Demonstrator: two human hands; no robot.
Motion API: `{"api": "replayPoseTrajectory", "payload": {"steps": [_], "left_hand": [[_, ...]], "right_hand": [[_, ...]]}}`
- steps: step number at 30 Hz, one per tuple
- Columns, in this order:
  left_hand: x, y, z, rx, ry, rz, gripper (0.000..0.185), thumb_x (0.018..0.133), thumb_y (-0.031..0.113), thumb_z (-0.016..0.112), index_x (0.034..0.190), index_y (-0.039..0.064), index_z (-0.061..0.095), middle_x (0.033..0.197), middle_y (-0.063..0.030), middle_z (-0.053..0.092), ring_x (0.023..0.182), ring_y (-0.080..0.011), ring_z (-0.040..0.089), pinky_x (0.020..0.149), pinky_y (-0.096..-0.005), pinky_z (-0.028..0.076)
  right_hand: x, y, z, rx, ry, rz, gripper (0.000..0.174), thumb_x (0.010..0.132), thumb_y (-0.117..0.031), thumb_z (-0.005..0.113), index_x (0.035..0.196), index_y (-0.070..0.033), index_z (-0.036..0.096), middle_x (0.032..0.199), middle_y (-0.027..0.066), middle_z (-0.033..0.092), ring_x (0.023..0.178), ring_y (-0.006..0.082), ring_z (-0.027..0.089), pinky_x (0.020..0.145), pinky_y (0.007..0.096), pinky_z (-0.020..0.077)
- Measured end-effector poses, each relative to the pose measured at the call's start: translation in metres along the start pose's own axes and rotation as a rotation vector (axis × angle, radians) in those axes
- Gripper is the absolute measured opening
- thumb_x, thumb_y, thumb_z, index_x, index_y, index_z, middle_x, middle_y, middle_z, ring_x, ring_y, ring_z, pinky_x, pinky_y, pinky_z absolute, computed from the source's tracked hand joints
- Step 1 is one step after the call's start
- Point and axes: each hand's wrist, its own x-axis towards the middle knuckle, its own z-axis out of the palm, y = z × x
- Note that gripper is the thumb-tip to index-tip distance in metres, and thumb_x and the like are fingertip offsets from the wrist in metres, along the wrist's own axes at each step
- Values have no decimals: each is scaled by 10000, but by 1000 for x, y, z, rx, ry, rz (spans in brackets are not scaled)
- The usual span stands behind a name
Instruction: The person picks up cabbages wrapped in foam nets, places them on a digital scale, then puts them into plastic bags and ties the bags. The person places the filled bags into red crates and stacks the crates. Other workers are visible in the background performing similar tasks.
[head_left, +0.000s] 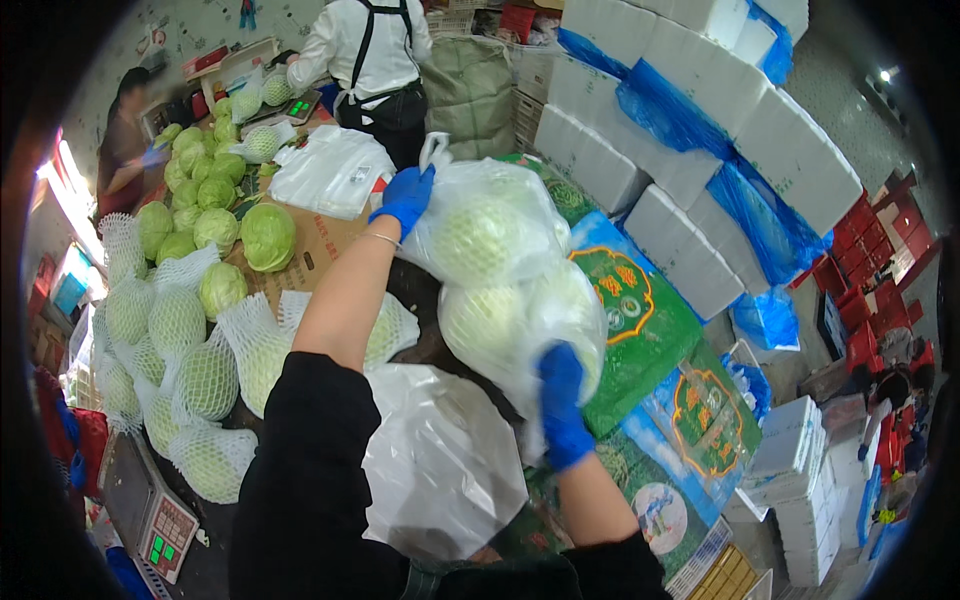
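Observation:
My left hand (409, 196), in a blue glove, grips the tied top of a translucent plastic bag of cabbages (480, 232). Some of the cabbages inside wear foam netting. Against its near side rests a second bulging bag of cabbages (487, 322). My right hand (564, 405), also blue-gloved and blurred, is at the near right side of that second bag; whether its fingers are closed on the plastic is unclear. A white plastic bag (442, 457) lies flat on the dark table below. Left of my left forearm are several foam-netted cabbages (206, 379).
Bare cabbages (216, 191) and a stack of plastic bags (330, 169) lie farther back. A digital scale (154, 517) stands near left. Green printed packaging (637, 330) covers the right side, beside stacked white foam boxes (675, 217). Two people work at the far end.

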Motion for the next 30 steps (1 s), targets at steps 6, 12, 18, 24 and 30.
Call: {"api": "replayPoseTrajectory", "payload": {"steps": [6, 12, 18, 24, 30], "left_hand": [[-110, 189, -5, -422, -113, 892, 227, 852, 256, 511, 806, 77, 643, 753, -187, 628, 635, -356, 603, 574, -453, 474], [-273, 250, -3, -424, -339, 1415, 193, 789, 194, 570, 866, 28, 632, 792, -207, 616, 752, -354, 619, 669, -426, 480], [-156, 223, 53, -858, -968, 1401, 255, 830, 189, 578, 1024, 25, 603, 998, -206, 607, 888, -334, 591, 800, -392, 478], [20, 113, 130, -285, -358, 760, 314, 831, 201, 606, 1050, -23, 586, 1011, -200, 605, 878, -311, 573, 796, -398, 471], [-52, 146, 57, -217, -365, 573, 379, 832, 214, 634, 1075, -71, 570, 1023, -193, 602, 868, -288, 554, 791, -403, 464]], "right_hand": [[6, -66, -88, 385, 331, 23, 358, 903, -258, 530, 1175, -26, 551, 1151, 75, 574, 1017, 179, 559, 896, 312, 459], [-32, -94, -73, -946, 450, 135, 445, 882, -153, 497, 1306, -23, 459, 1234, 105, 543, 1166, 207, 508, 1006, 322, 388], [-72, -104, -123, 159, 377, 242, 294, 949, -135, 493, 1196, 24, 513, 1123, 116, 577, 1023, 203, 576, 889, 330, 486], [-126, -86, -155, -461, 25, -121, 114, 780, -98, 618, 863, -39, 567, 918, 96, 611, 760, 203, 587, 675, 315, 477], [-181, -101, -181, 664, 506, 39, 485, 940, -457, 510, 743, -52, 690, 664, -4, 584, 630, 69, 494, 572, 223, 385]]}}
